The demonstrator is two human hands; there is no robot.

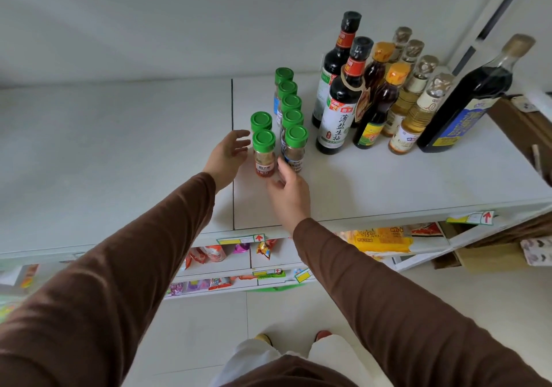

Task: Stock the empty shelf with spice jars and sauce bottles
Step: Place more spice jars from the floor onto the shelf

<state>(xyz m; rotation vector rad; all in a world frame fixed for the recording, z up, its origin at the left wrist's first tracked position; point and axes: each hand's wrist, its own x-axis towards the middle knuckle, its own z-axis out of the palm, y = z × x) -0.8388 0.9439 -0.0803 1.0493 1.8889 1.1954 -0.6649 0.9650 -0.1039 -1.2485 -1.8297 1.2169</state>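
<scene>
A green-capped spice jar with an orange label (pixel 264 153) stands upright on the white shelf (pixel 388 183), at the front of a short second row. Just right of it runs a row of five green-capped jars (pixel 291 111). The left hand (pixel 228 155) sits left of the jar, fingers spread, not gripping. The right hand (pixel 288 189) is at its lower right, loosely open. Farther right stand the sauce bottles (pixel 337 111).

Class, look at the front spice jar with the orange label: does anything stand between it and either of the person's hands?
Nothing visible does. The left hand is open just left of the orange-label jar, the right hand open just right of it, with only bare shelf between.
</scene>
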